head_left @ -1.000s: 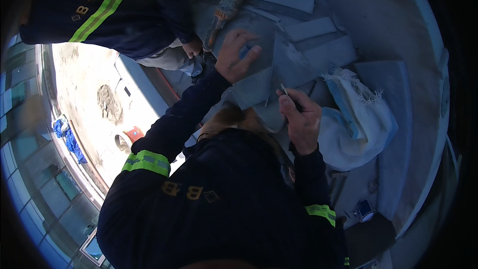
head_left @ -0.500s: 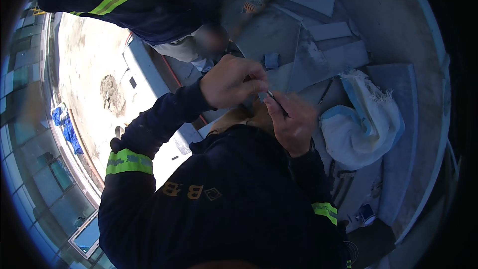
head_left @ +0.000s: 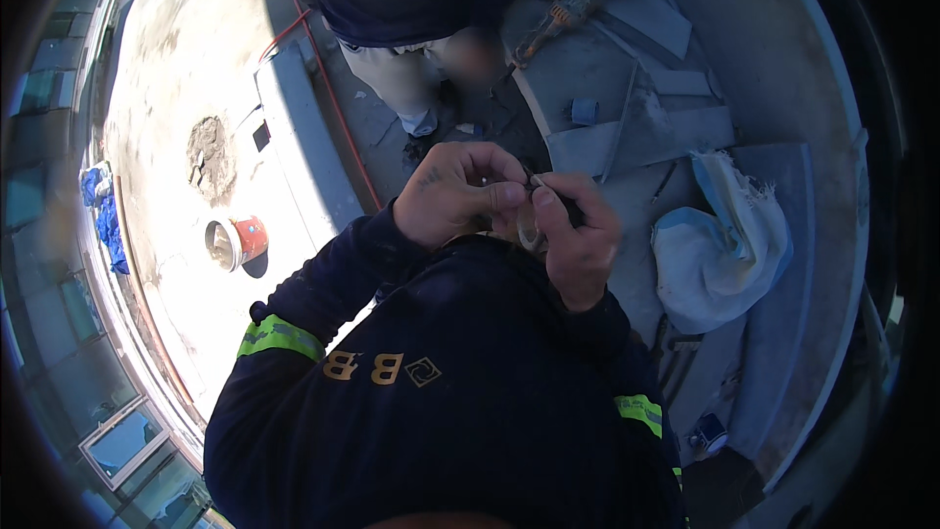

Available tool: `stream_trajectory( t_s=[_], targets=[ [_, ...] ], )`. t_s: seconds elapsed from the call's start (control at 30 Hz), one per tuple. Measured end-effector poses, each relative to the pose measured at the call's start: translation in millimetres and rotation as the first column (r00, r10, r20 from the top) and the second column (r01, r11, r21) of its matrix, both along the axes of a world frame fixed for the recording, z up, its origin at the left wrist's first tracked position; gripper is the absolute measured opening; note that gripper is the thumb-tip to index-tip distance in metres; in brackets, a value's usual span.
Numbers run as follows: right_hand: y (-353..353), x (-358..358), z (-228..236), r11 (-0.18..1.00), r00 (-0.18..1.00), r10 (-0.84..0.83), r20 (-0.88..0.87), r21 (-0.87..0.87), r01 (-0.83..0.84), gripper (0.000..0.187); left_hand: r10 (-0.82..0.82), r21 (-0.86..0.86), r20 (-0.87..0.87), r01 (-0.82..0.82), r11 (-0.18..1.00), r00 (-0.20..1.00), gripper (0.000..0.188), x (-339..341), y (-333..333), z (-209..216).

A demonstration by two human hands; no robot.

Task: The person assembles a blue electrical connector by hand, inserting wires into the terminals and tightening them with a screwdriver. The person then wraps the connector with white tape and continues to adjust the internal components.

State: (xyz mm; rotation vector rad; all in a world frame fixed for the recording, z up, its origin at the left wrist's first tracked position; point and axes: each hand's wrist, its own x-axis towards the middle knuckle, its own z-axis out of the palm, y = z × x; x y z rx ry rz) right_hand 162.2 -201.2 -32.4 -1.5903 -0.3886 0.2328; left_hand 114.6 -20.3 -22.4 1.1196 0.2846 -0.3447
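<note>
The pinched piece (head_left: 533, 179) looks small and dark.

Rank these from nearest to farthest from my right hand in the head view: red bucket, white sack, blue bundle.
1. White sack, just to the right of the right hand.
2. Red bucket, off to the left, in sunlight.
3. Blue bundle, at the far left, beyond the bucket.

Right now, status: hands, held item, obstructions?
Right hand pinching dark item, too small to identify. Left hand close against it. White-and-blue woven sack off right, not obstructing.
</note>
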Motion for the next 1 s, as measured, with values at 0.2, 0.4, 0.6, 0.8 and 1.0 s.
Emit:
stream_trajectory(
  t_s=[0.2, 0.4, 0.6, 0.8, 1.0],
  targets=[
    [15.1, -27.6, 11.7, 0.992, 0.982, 0.121, -0.142, 0.044, -0.116, 0.010, 0.010, 0.348, 0.423, -0.173, 0.921, 0.906, 0.019, -33.3, 19.6, 14.1],
    [17.9, -37.9, 32.2, 0.946, 0.883, 0.315, -0.348, 0.038, -0.322, 0.014, -0.544, 0.729, 0.639, -0.201, 0.655, 0.544, 0.023, -34.1, 55.7, 40.7],
    [24.6, -47.4, 45.3, 0.945, 0.933, 0.291, -0.212, -0.090, -0.315, 0.015, -0.513, 0.738, 0.659, -0.338, 0.585, 0.550, 0.014, -50.3, 54.0, 47.2],
    [38.2, -63.4, 52.6, 0.977, 0.977, 0.195, -0.091, -0.069, -0.201, 0.014, -0.224, 0.649, 0.633, -0.351, 0.674, 0.741, 0.013, -69.3, 48.5, 44.1],
    [41.1, -62.3, 64.5, 0.940, 0.823, 0.335, -0.460, 0.108, -0.322, 0.016, -0.479, 0.534, 0.826, -0.684, 0.497, 0.298, 0.014, -63.5, 65.5, 27.3]
  ],
)
